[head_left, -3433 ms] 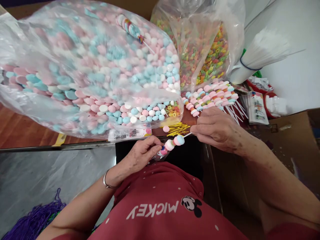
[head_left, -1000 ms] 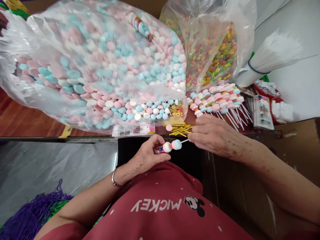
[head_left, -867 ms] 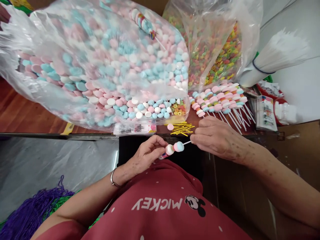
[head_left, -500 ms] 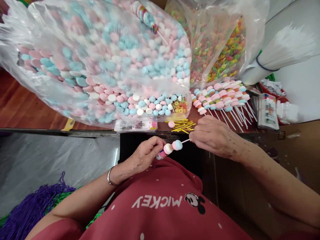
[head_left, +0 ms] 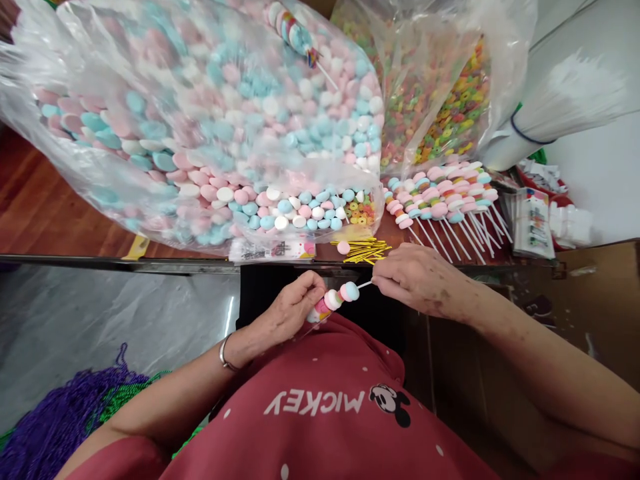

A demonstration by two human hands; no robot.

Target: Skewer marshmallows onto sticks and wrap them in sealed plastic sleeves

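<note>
A candy skewer with pink, white and blue discs on a thin white stick hangs between my two hands, just in front of my red shirt. My left hand is closed around its lower, candy end. My right hand pinches the bare stick at the upper end. A loose pink candy and a bunch of yellow twist ties lie on the table edge just beyond the hands.
A big clear bag of pink, blue and white candies fills the table's left. A bag of coloured rings stands behind a pile of finished skewers. A bundle of white sticks lies at right. Purple beads sit lower left.
The skewer has stayed between both hands and tilted slightly, its candy end dropping a little toward my shirt. My right hand has edged left along the stick. The view has shifted slightly.
</note>
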